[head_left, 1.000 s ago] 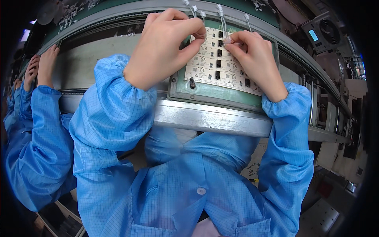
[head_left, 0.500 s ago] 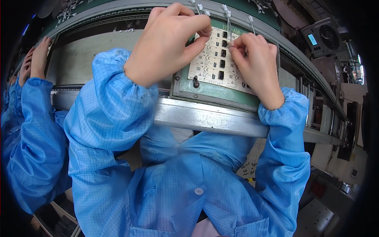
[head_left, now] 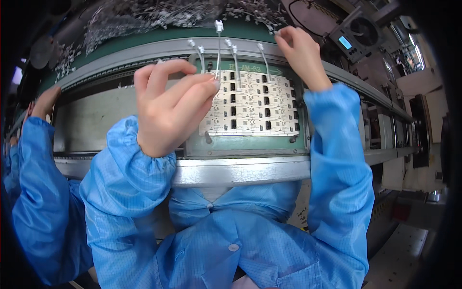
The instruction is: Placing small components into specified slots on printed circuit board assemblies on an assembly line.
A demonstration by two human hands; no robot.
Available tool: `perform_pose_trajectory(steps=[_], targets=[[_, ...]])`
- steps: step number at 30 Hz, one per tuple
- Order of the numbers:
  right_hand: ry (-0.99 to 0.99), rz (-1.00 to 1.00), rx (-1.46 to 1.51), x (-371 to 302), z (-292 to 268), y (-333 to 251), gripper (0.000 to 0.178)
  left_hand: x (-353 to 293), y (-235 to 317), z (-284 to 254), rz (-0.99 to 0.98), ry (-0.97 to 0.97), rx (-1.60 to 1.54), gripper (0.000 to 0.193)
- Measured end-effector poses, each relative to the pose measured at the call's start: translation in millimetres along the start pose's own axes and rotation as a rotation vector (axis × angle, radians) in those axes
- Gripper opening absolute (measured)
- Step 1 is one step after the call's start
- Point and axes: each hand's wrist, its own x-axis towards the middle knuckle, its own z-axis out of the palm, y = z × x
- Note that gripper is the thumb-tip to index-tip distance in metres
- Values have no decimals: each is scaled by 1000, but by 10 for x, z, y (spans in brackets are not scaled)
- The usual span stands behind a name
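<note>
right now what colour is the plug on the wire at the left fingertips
White: the plug on that wire shows best in the head view.

We see a green benchtop (head_left: 248,28) ahead; a grey fan unit (head_left: 363,30) with a lit display (head_left: 345,42) at right; beyond it, bright lighting (head_left: 413,41).

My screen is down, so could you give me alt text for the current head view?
A left hand pinches a white cable at the left side of a white circuit-board panel, set in a green fixture. The right hand is beyond the panel, near loose white cables; whether it holds anything is unclear.
</note>
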Motion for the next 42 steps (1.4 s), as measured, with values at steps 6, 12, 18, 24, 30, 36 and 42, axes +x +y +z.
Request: perform_pose_trajectory(steps=[6,12,18,24,30,36,42], targets=[[-7,138,-246,430,547,266,31,-179,-107,197,-209,-296,109,14],[134,283,178,628,176,84,28,-151,39,107,-288,-409,166,11],[296,120,323,758,-276,167,17,-61,136,161,-193,-413,267,10],[353,-39,444,606,-459,-296,17,-184,83,37,-115,-395,393,10],[1,155,878,75,-847,-101,12,-105,247,51,-109,-486,245,14],[-78,236,1128,-195,-907,186,12,529,-465,358,-376,-770,4,20],[41,32,817,-399,-616,448,22,1152,-1288,1347,-211,-665,164,29]])
